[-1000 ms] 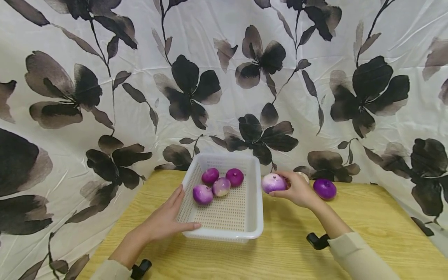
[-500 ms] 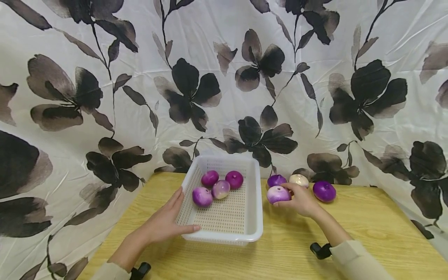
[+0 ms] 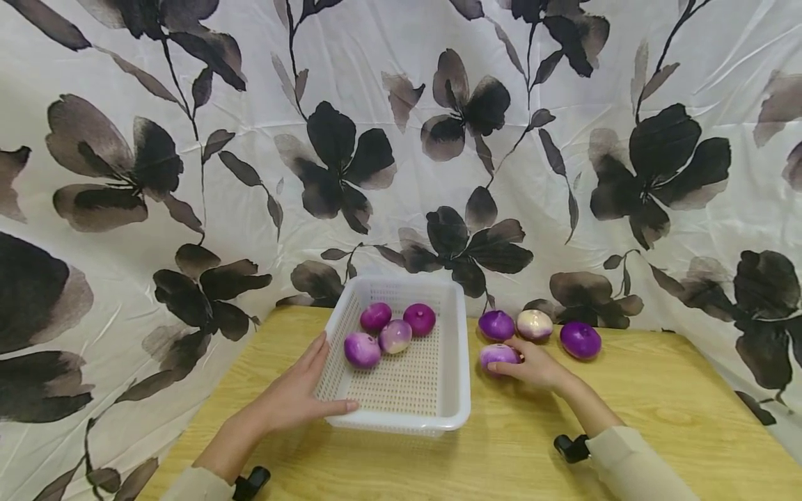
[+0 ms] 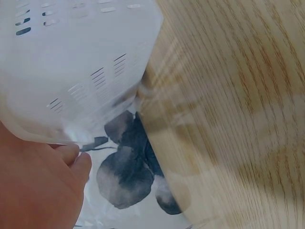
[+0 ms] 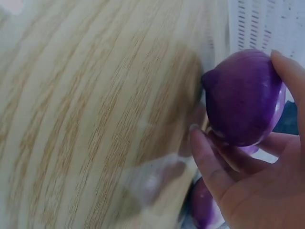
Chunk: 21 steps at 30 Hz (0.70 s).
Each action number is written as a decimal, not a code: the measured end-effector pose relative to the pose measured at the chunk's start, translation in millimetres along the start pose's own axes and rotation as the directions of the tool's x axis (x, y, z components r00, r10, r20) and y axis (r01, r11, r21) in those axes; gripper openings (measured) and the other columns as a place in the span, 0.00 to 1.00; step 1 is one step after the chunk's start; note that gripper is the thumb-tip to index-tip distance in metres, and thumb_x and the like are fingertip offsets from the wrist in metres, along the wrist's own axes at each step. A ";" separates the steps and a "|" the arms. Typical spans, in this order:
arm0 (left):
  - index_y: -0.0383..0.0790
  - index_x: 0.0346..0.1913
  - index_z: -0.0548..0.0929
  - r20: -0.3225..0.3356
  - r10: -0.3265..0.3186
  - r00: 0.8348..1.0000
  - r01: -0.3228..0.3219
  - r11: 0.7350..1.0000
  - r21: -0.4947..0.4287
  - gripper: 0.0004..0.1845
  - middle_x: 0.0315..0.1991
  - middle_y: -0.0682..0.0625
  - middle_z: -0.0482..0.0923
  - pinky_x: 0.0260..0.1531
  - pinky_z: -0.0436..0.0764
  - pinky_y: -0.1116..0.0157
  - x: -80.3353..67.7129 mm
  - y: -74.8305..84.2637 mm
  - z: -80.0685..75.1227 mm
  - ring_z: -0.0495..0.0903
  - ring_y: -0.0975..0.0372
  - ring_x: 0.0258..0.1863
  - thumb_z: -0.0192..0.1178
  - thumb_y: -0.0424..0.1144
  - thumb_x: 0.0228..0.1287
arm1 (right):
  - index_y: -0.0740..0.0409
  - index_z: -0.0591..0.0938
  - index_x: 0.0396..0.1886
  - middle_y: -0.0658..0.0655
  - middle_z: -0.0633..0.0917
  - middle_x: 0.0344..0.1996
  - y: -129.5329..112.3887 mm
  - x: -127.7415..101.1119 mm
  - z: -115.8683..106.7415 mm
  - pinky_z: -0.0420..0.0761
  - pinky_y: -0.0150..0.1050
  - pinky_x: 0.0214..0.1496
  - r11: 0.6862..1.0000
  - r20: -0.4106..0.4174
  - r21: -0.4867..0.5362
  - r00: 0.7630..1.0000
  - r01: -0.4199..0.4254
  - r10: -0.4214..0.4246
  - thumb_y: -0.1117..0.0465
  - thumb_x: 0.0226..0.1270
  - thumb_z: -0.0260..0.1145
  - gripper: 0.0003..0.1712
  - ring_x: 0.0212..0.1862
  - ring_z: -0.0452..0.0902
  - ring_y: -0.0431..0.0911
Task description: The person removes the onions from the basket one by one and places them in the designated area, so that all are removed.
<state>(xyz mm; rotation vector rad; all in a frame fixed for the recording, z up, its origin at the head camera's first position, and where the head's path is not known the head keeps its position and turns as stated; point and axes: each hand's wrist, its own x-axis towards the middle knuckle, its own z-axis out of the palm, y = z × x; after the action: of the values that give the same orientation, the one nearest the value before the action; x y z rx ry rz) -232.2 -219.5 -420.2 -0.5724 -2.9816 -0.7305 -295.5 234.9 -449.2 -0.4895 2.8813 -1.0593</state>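
My right hand (image 3: 534, 363) holds a purple-and-white onion (image 3: 498, 358) low over the table, just right of the basket. In the right wrist view, thumb and fingers lie around this onion (image 5: 245, 98), its pointed tip away from the palm. My left hand (image 3: 294, 390) grips the near left corner of a white perforated plastic basket (image 3: 460, 410), thumb over the front rim and fingers along the left side. Inside the basket lie several onions: two deep magenta, a paler one (image 3: 396, 337) and a purple-white one (image 3: 362, 350) at the left.
Behind the held onion sit a purple onion (image 3: 496, 325) and a cream one (image 3: 535, 325); a darker purple onion (image 3: 580, 340) lies farther right. The wood-grain table (image 3: 658, 410) ends against a floral-print cloth (image 3: 401, 188).
My right hand has brought the held onion down and slightly toward me, away from the row behind it, so the purple and cream onions show fully. The left hand and basket have stayed put.
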 end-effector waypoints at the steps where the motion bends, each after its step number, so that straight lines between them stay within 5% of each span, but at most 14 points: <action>1: 0.30 0.81 0.46 0.003 -0.003 1.000 0.003 1.000 -0.002 0.72 0.83 0.38 0.35 0.73 0.57 0.39 -0.4 -0.2 0.5 0.49 0.39 0.79 0.65 0.78 0.50 | 0.65 0.77 0.63 0.66 0.84 0.53 1.5 0.2 0.9 0.79 0.59 0.61 1.000 0.007 0.001 1.000 -0.011 0.011 0.43 0.68 0.71 0.36 0.57 0.80 0.61; 12: 0.29 0.81 0.45 -0.001 -0.002 1.000 0.002 1.000 0.005 0.73 0.83 0.37 0.35 0.73 0.58 0.39 1.1 -1.5 -1.8 0.49 0.38 0.79 0.63 0.80 0.49 | 0.64 0.76 0.63 0.66 0.83 0.55 -0.3 2.6 -0.6 0.77 0.62 0.64 1.000 0.025 -0.017 1.000 0.006 -0.006 0.43 0.73 0.66 0.32 0.59 0.79 0.62; 21: 0.30 0.81 0.44 0.006 -0.004 1.000 0.004 1.000 -0.012 0.73 0.83 0.37 0.35 0.73 0.58 0.39 1.2 -1.6 -0.4 0.49 0.38 0.79 0.64 0.79 0.49 | 0.70 0.71 0.70 0.72 0.79 0.61 2.0 -0.2 -0.8 0.72 0.65 0.67 0.999 0.039 -0.024 0.999 0.026 -0.025 0.43 0.74 0.65 0.40 0.65 0.74 0.68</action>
<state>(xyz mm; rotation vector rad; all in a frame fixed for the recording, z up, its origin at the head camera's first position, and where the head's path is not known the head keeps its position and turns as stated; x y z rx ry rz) -233.9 -220.6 -420.5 -0.5700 -2.9872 -0.7481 -295.9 236.9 -449.8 -0.5438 2.8658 -1.0071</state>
